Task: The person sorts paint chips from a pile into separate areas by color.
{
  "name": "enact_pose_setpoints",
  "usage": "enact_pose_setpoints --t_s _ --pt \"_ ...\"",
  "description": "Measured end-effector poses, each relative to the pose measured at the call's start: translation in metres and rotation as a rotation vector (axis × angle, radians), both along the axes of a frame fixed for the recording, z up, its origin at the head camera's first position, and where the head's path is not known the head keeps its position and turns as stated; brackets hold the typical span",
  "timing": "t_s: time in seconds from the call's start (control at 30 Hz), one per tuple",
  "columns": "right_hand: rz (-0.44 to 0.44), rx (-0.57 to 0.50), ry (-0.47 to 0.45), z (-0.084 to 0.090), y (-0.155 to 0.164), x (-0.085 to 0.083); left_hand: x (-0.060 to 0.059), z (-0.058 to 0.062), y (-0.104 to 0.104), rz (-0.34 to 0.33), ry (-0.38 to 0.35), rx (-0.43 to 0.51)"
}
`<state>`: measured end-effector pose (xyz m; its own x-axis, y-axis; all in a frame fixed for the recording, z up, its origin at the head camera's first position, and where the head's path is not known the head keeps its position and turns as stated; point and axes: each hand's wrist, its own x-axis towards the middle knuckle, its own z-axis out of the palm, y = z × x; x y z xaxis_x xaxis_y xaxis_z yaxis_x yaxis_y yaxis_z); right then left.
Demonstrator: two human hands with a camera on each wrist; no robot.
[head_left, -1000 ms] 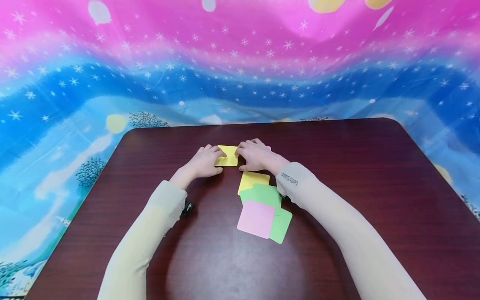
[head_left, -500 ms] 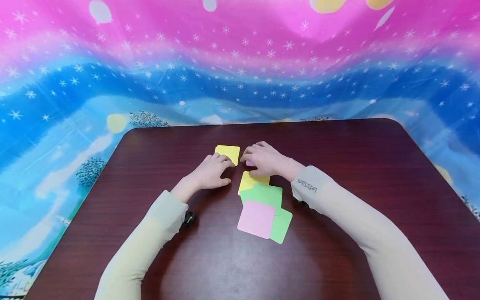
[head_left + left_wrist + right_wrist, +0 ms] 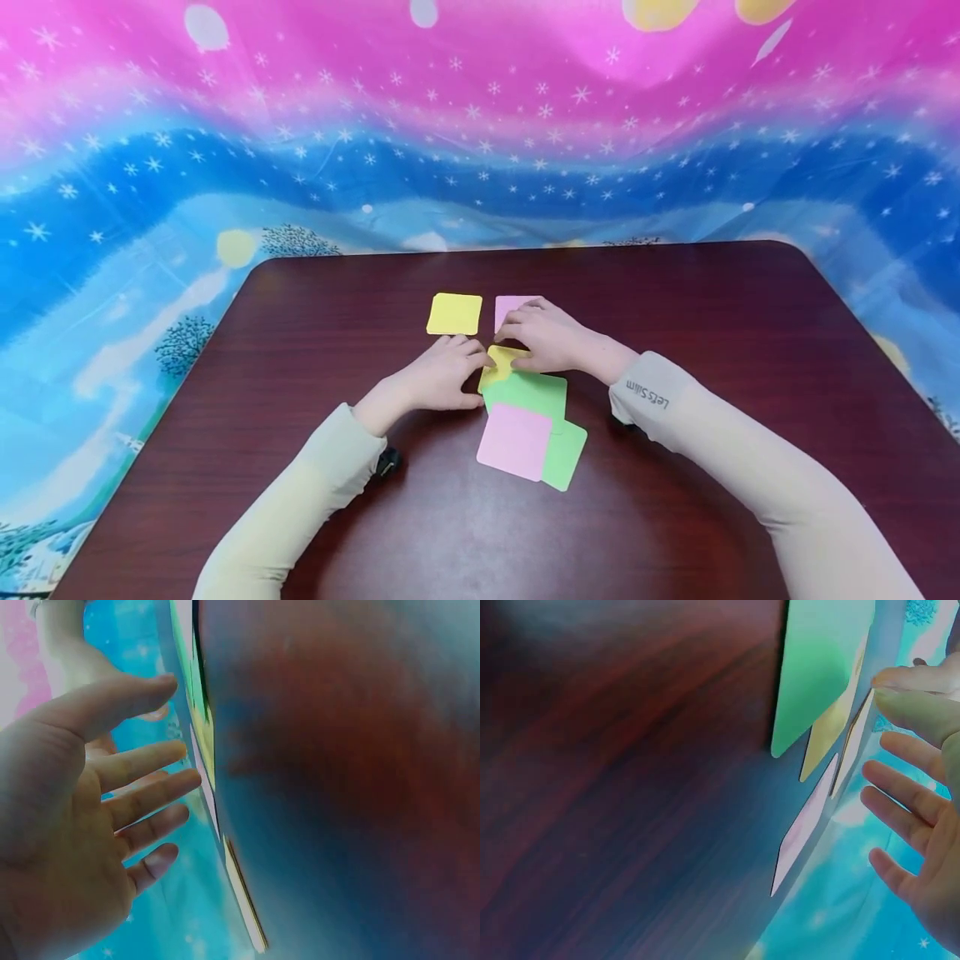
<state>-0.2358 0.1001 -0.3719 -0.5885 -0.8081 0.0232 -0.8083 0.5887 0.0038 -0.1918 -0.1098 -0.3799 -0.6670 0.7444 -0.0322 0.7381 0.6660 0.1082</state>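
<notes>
table (image 3: 750, 350): dark wood | backdrop (image 3: 300, 125): starry cloth, probably plastic

Left hand (image 3: 442, 372) flat, fingers relaxed; right hand (image 3: 551, 340) likewise (fingertips meeting).

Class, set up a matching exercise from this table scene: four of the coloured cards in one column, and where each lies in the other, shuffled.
Cards:
1. lone yellow card
2. far pink card
3. yellow card in the pile
4. near pink card

Places:
A. top of the pile, nearest the person
B. partly under the right hand
C. far left, apart from both hands
D. between both hands, tucked under a green card

Pairs: 1-C, 2-B, 3-D, 4-A
</notes>
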Motion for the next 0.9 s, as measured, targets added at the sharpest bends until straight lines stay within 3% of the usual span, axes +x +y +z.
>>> enact_pose_setpoints --t_s 0.17,0.43,0.63,0.9 --pt "0.030 0.001 0.030 -0.001 0.007 0.012 0.012 -0.002 0.007 -0.055 -0.026 -0.019" --pt "0.061 0.002 0.041 0.004 0.015 0.031 0.028 0.006 0.015 -0.105 -0.072 -0.054" --pt "0.066 -0.017 0.044 0.007 0.022 0.047 0.037 0.003 0.017 -0.092 -0.056 -0.100" --pt "0.057 -0.014 0.035 -0.002 0.028 0.065 0.048 0.001 0.018 -0.098 -0.030 -0.126"
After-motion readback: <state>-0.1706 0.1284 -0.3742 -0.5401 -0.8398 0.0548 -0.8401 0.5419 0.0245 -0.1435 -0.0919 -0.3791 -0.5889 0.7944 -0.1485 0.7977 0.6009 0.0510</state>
